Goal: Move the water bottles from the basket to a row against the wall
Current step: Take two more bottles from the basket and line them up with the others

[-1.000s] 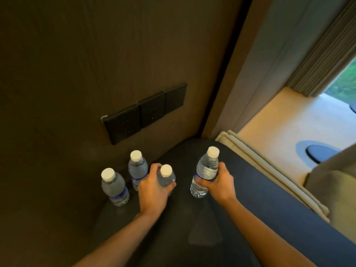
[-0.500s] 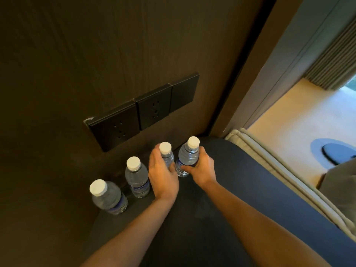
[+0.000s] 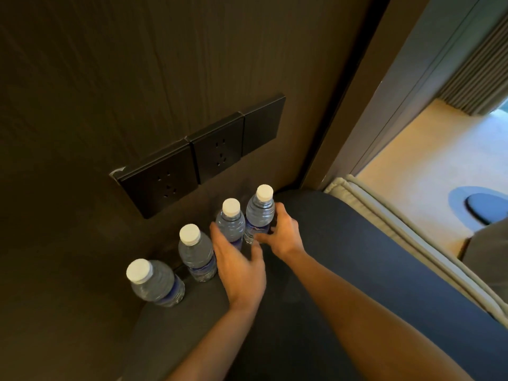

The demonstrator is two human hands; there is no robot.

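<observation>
Several clear water bottles with white caps stand in a row on a dark surface against the brown wall. The two at the left, the nearest bottle and the second bottle, stand free. My left hand is just in front of the third bottle, fingers spread and loose, hiding its base. My right hand is wrapped around the lower half of the fourth bottle, which stands upright at the right end of the row. No basket is in view.
A black strip of wall sockets sits on the wall just above the bottles. Right of the surface runs a beige padded edge, then a tan floor with a blue round mat and a curtain.
Both hands carried their bottles to the wall and stood them at the right end of the row. My left hand has since loosened and pulled back from its bottle.
</observation>
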